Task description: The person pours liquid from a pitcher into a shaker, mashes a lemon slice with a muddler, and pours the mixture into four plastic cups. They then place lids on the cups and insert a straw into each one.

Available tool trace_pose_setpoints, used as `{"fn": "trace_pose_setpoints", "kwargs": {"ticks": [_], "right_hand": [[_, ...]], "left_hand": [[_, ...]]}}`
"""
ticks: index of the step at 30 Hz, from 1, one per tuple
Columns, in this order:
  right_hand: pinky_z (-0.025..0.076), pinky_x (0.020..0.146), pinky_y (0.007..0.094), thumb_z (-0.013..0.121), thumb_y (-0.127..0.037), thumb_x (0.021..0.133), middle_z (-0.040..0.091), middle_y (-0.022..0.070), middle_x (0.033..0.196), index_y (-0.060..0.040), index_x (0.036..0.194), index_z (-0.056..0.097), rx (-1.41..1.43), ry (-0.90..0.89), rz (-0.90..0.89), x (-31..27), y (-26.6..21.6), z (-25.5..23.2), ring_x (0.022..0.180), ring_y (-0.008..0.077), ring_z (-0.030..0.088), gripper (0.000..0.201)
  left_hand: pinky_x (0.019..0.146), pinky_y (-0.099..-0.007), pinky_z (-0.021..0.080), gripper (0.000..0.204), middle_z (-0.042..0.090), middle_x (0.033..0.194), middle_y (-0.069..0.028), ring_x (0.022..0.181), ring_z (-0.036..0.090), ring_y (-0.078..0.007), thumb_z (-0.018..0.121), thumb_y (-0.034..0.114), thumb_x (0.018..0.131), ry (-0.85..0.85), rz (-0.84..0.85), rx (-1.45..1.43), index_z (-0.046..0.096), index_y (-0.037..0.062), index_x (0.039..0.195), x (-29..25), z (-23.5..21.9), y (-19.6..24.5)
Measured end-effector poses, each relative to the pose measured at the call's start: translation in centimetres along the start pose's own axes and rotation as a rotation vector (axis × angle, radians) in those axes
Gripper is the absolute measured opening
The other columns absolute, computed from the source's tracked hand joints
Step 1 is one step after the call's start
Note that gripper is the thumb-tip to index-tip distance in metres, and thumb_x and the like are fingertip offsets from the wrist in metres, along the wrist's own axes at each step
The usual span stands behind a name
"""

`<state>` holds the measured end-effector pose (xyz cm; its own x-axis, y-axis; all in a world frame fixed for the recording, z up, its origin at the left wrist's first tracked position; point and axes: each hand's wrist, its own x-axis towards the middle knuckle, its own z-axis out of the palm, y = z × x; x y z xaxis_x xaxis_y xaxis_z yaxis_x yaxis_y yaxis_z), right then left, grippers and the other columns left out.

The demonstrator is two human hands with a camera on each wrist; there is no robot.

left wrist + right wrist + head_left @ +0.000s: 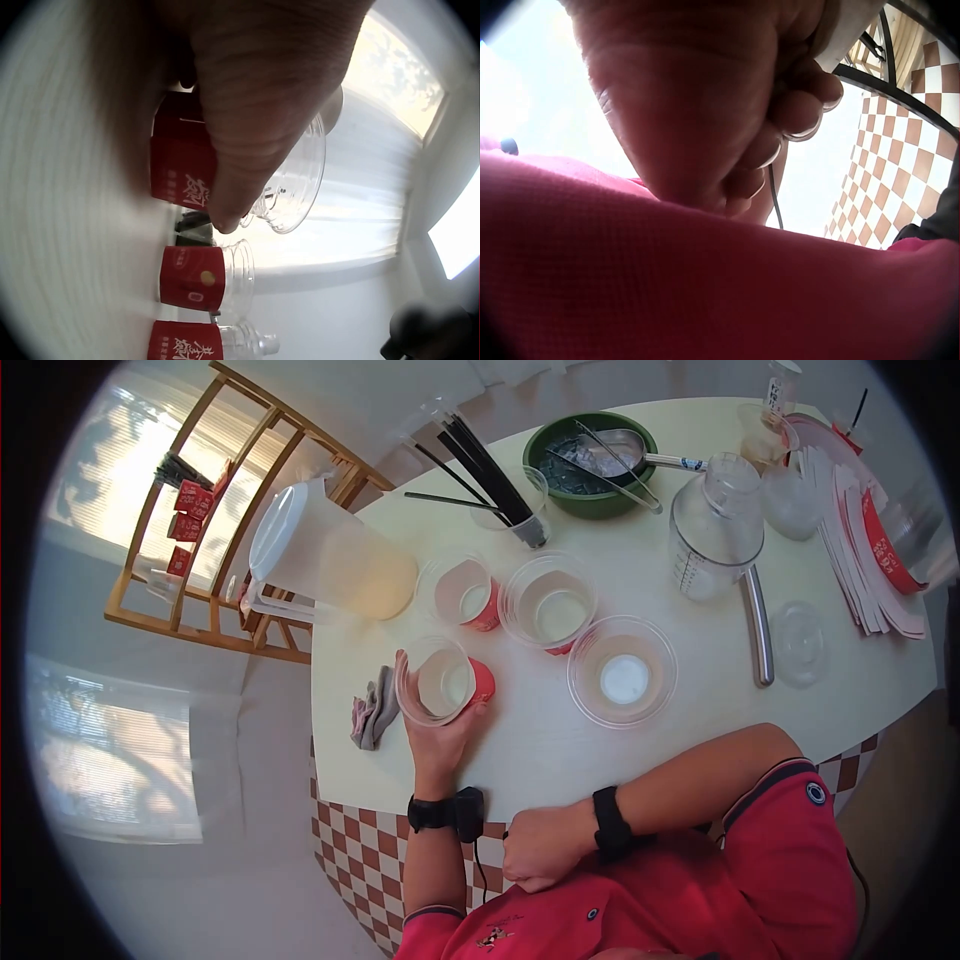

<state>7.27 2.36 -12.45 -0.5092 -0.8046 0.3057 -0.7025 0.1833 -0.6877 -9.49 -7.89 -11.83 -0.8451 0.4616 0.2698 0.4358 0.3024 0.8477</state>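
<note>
Near the table's front edge, the left hand (443, 738) grips a red-sleeved clear plastic cup (445, 678), its fingers and thumb curled round the wall. The cup stands upright on the white table (530, 760), its open mouth facing up. Just beyond it are two more clear cups with red sleeves, the left cup (465, 592) and the middle cup (550, 605); the right cup (623, 678) stands just beside the middle one, and whether it has a sleeve cannot be told from above.

The right hand (545, 847) rests against the front of the red shirt (660, 900), fingers curled in toward the palm and gripping nothing visible.

A crumpled gray and pink cloth (375, 708) lies just left of the gripped cup, with a white-lidded pitcher (345, 565) farther back. Black straws (485, 468) lean in a clear container behind the cups. Toward the back, a green bowl (592, 505) holds metal tongs (618, 482) and a metal scoop (620, 450). To the right stand a clear bottle with markings (712, 550), a metal rod (760, 628) lying beside it, and a clear plastic lid (801, 645).
</note>
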Motion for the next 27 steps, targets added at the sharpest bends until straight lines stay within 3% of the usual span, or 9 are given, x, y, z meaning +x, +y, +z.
{"fn": "trace_pose_setpoints", "kwargs": {"ticks": [3,6,9,10,19,21,25,27], "right_hand": [[0.053,0.061,0.0485,0.061,-0.025,0.078,0.067,0.0159,0.066,-0.0065,0.069,0.069,0.002,-0.005,0.009,-0.2,0.0,0.0,0.065,0.0389,0.066,0.023],[0.053,0.062,0.0484,0.061,-0.025,0.078,0.067,0.0156,0.067,-0.0065,0.07,0.07,-0.02,-0.048,0.023,0.1,0.0,0.1,0.066,0.0385,0.067,0.022],[0.052,0.059,0.0475,0.06,-0.026,0.079,0.066,0.0155,0.064,-0.0065,0.066,0.067,-0.051,-0.027,0.011,0.0,0.1,0.4,0.062,0.0377,0.065,0.024],[0.052,0.059,0.0472,0.06,-0.026,0.08,0.066,0.0152,0.064,-0.0065,0.066,0.066,-0.058,-0.034,0.012,-0.1,0.0,0.2,0.062,0.0372,0.066,0.025],[0.052,0.056,0.042,0.061,-0.025,0.089,0.066,0.0107,0.063,-0.0069,0.066,0.062,-0.161,-0.102,0.048,0.2,-0.8,0.0,0.06,0.031,0.065,0.029],[0.052,0.056,0.0422,0.061,-0.026,0.089,0.066,0.0111,0.063,-0.007,0.066,0.062,-0.152,-0.066,0.107,0.0,-1.6,0.0,0.06,0.0312,0.065,0.03],[0.047,0.05,0.0364,0.068,-0.03,0.09,0.059,0.0062,0.061,-0.0098,0.066,0.057,-0.248,0.018,0.135,-2.9,-5.2,-0.1,0.058,0.0233,0.062,0.034],[0.043,0.048,0.0336,0.074,-0.03,0.087,0.054,0.0032,0.061,-0.011,0.065,0.053,-0.355,0.199,0.205,-5.1,-7.8,-1.3,0.056,0.0197,0.057,0.036]], "left_hand": [[0.116,-0.0402,0.036,0.121,0.031,0.159,-0.0148,0.136,0.045,-0.0268,0.094,0.013,0.062,-0.004,0.05,0.083,0.02,0.0015,0.157,0.1,-0.4,-0.7],[0.113,-0.0397,0.04,0.122,0.038,0.153,-0.016,0.134,0.048,-0.0266,0.094,0.011,0.063,-0.024,0.009,0.054,0.018,0.0019,0.158,0.1,-0.4,-0.6],[0.109,-0.039,0.045,0.122,0.047,0.144,-0.0177,0.131,0.052,-0.0263,0.093,0.011,0.064,-0.032,-0.044,-0.158,0.016,0.0023,0.158,0.1,0.1,0.9],[0.105,-0.0385,0.049,0.121,0.053,0.136,-0.0181,0.126,0.056,-0.0262,0.092,0.01,0.066,-0.01,0.007,-0.14,0.014,0.0026,0.158,0.1,0.2,1.1],[0.105,-0.038,0.047,0.116,0.059,0.13,-0.0203,0.122,0.059,-0.0271,0.092,0.016,0.068,0.018,0.057,-0.163,0.018,0.0015,0.157,0.2,0.0,0.3],[0.106,-0.0373,0.046,0.115,0.058,0.131,-0.0205,0.122,0.059,-0.0275,0.092,0.018,0.068,0.008,0.066,-0.151,0.019,0.0012,0.156,0.2,0.0,0.4],[0.106,-0.0361,0.045,0.112,0.054,0.136,-0.0181,0.125,0.056,-0.026,0.09,0.014,0.071,0.026,0.067,-0.255,0.019,0.0,0.157,0.0,0.2,1.0],[0.107,-0.0368,0.045,0.11,0.055,0.136,-0.0167,0.125,0.057,-0.0249,0.091,0.015,0.072,0.042,0.052,-0.267,0.022,0.0019,0.157,-0.1,0.3,0.6]]}}
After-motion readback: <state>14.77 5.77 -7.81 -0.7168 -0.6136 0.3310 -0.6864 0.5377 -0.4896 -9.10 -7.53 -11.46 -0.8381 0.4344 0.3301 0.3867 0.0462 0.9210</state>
